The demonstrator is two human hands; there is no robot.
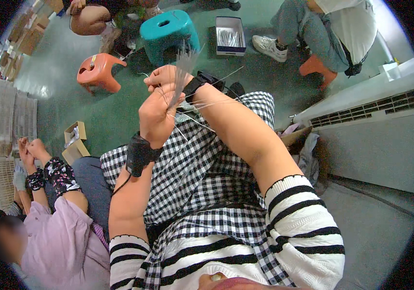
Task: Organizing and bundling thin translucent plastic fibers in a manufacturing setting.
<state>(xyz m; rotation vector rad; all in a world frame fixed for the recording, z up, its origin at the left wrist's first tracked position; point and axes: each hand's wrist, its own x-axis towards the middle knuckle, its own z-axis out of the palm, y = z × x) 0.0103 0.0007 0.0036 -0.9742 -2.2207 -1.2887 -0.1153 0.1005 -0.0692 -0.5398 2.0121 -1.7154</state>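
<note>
A fanned bundle of thin, pale grey strips (185, 65) stands up out of my left hand (156, 113), whose fingers are closed round it. Beyond it, close to the left one, is my right hand (165, 76), its fingers pinched together. A short pale end shows by those fingertips, but what they grip is too fine to make out. Several loose strips (199, 123) stick out below and to the right of my hands, over the black-and-white checked apron (182, 169) on my lap. Dark bands with a cable circle my wrists.
Ahead stand a teal stool (170, 31), an orange stool (99, 72) and an open box (230, 36) of similar strips. A small carton (75, 142) sits front left. A person in pink (64, 237) is close on my left; others sit ahead. A vented white unit (371, 140) flanks my right.
</note>
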